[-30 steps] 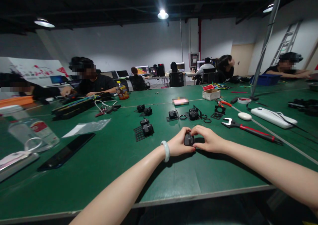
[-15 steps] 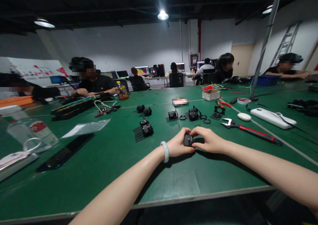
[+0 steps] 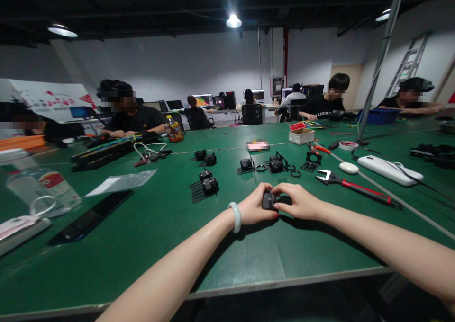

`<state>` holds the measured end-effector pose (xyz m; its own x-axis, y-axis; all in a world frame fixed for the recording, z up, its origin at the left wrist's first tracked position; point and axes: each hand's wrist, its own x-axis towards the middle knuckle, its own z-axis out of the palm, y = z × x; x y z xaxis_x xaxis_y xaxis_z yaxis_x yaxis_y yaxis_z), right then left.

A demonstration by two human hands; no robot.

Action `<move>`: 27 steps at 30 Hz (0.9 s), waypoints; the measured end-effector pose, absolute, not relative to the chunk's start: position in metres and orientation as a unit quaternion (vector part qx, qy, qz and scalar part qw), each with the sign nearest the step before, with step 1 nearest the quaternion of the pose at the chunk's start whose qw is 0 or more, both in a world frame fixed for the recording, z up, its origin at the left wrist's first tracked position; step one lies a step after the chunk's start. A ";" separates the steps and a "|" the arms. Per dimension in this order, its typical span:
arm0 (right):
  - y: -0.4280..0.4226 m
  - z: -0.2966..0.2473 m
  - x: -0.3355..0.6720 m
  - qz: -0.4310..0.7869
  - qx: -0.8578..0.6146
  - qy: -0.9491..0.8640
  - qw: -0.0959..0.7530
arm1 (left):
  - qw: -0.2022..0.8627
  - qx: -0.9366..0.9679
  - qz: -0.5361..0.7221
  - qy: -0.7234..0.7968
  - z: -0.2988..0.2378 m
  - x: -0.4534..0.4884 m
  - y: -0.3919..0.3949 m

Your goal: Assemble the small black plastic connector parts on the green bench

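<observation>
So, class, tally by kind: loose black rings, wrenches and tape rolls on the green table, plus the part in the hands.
Black rings: 3
Wrench: 1
Tape roll: 1
Held black part: 1
Total: 6

workshop, green workbench [image 3: 149, 227] (wrench [image 3: 355, 185], parts)

Long green table [image 3: 124, 237], white walls [image 3: 177, 71], dark ceiling [image 3: 142, 0] with round lamps [image 3: 233, 22], ladder [image 3: 408, 64] at far right.

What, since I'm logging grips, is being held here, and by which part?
A small black part, pinched between both hands: the left hand grips its left side, the right hand its right side and top.
</observation>
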<state>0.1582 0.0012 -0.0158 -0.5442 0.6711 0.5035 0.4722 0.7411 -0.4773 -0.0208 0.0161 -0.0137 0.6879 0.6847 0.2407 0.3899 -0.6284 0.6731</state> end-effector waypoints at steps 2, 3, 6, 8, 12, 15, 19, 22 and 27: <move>0.001 -0.016 0.158 0.144 -0.330 -0.867 0.345 | 0.298 0.869 0.244 0.310 -0.013 -0.021 0.016; 0.001 -0.016 0.158 0.144 -0.330 -0.867 0.345 | 0.296 0.870 0.243 0.311 -0.013 -0.021 0.016; 0.001 -0.016 0.158 0.143 -0.331 -0.867 0.344 | 0.286 0.874 0.243 0.310 -0.012 -0.021 0.016; 0.001 -0.017 0.158 0.142 -0.332 -0.867 0.343 | 0.283 0.875 0.243 0.308 -0.012 -0.021 0.015; 0.002 -0.017 0.158 0.140 -0.330 -0.868 0.344 | 0.287 0.874 0.242 0.309 -0.012 -0.021 0.015; 0.002 -0.017 0.158 0.138 -0.330 -0.868 0.344 | 0.288 0.874 0.241 0.307 -0.012 -0.021 0.014; 0.003 -0.017 0.158 0.142 -0.330 -0.867 0.344 | 0.295 0.875 0.238 0.301 -0.010 -0.021 0.014; 0.003 -0.018 0.159 0.142 -0.329 -0.867 0.346 | 0.292 0.876 0.240 0.298 -0.009 -0.020 0.014; 0.003 -0.018 0.159 0.133 -0.330 -0.868 0.347 | 0.287 0.875 0.244 0.305 -0.010 -0.020 0.015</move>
<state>0.1588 0.0033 -0.0180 -0.5414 0.6649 0.5145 0.4795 0.7469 -0.4606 -0.0197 0.0152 -0.0099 0.6951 0.6730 0.2528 0.3927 -0.6499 0.6507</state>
